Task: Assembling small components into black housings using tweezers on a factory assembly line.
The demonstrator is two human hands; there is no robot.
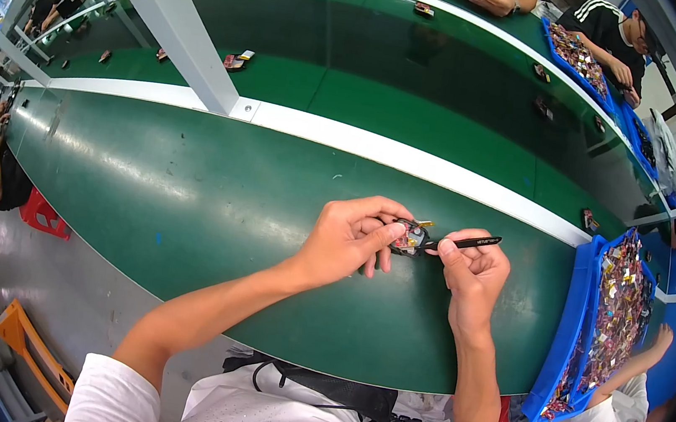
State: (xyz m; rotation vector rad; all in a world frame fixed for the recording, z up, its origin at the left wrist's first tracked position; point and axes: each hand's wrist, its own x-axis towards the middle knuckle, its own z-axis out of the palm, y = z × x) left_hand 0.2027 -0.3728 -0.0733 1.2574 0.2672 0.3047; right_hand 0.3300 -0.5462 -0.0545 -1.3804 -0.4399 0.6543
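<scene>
Over the green tabletop (271, 203), my left hand (345, 237) pinches a small electronic assembly (413, 239) between thumb and fingers. It has a dark casing, reddish and silvery parts inside, and a yellowish tab sticking out on top. A pair of black tweezers (479, 243) lies in the closed fingers of my right hand (478, 275). Their tips point left and reach the assembly's right side; whether they grip a part of it is too small to tell.
Blue bins (573, 324) full of small colourful parts stand at the right end of my table. Behind a white rail (410, 173), a green conveyor belt (349, 120) carries scattered assemblies. A white post (168, 13) rises at the left. Co-workers sit across, at far left and at right.
</scene>
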